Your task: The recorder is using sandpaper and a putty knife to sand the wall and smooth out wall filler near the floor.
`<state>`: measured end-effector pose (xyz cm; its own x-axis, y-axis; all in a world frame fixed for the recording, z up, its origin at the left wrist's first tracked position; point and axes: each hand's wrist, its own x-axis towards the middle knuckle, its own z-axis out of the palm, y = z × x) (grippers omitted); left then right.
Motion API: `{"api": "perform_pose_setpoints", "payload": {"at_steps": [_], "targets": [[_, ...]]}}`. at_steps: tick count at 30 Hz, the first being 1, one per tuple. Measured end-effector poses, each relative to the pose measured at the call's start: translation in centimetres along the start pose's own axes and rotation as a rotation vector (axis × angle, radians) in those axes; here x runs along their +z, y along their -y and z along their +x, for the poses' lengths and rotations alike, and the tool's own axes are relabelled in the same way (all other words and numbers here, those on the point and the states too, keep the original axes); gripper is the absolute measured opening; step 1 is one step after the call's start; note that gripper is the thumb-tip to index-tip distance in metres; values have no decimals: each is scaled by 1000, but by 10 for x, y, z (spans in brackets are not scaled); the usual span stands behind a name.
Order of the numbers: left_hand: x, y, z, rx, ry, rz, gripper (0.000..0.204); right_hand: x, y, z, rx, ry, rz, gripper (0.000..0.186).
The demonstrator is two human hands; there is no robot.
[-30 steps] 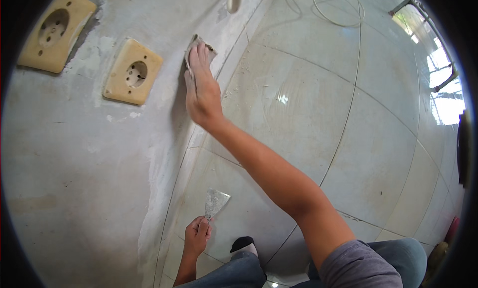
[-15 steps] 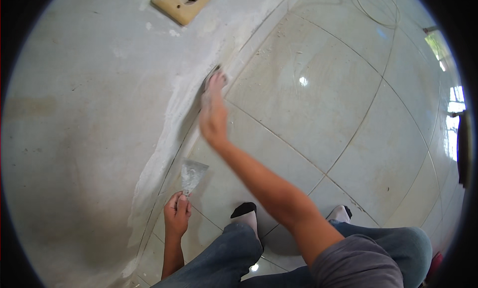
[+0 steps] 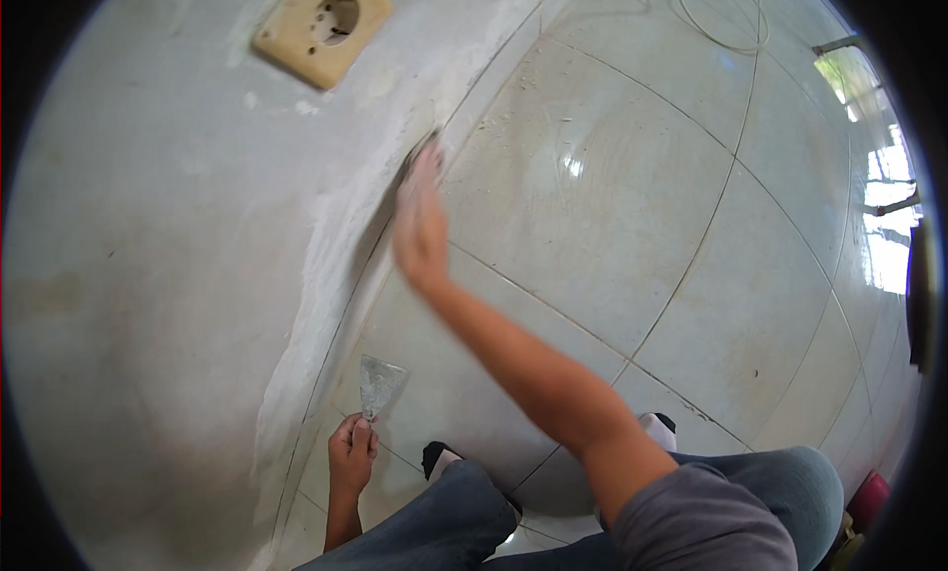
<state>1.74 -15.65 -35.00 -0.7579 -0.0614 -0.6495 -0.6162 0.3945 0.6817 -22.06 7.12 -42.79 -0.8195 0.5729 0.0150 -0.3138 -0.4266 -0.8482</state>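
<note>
My right hand (image 3: 420,226) lies flat and blurred against the lowest part of the grey plastered wall (image 3: 168,275), just above where it meets the tiled floor. It presses a thin dark sanding sheet (image 3: 413,158) to the wall under its fingertips. A paler band of fresh filler (image 3: 316,275) runs down the wall along that edge. My left hand (image 3: 351,457) is low near my knee, closed on the handle of a putty knife (image 3: 378,385). Its filler-smeared blade points up and touches nothing.
A beige socket plate (image 3: 321,28) sits on the wall above the right hand. Glossy pale floor tiles (image 3: 632,196) spread to the right, with a white cable (image 3: 716,33) looped at the top. My socked feet (image 3: 444,462) and jeans-clad knees (image 3: 760,492) fill the bottom edge.
My right hand has slid down the wall from beside the sockets to near the floor, and the view followed it down. The left hand still holds the putty knife low.
</note>
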Motion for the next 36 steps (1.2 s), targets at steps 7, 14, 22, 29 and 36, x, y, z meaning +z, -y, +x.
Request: {"api": "perform_pose_setpoints", "payload": {"at_steps": [7, 14, 22, 29, 36], "targets": [[-14, -21, -7, 22, -7, 70, 31, -52, 34, 188, 218, 159, -367, 57], [-4, -10, -2, -8, -33, 13, 29, -21, 10, 74, -48, -92, -453, 57], [30, -16, -2, 115, -94, -42, 32, -16, -14, -4, -132, 89, -473, 59], [12, -4, -6, 102, -112, -32, 32, -18, -18, 50, -91, -100, -503, 57], [4, 1, 0, 97, -176, -52, 26, 8, -11, 29, -68, -89, -532, 56]]}}
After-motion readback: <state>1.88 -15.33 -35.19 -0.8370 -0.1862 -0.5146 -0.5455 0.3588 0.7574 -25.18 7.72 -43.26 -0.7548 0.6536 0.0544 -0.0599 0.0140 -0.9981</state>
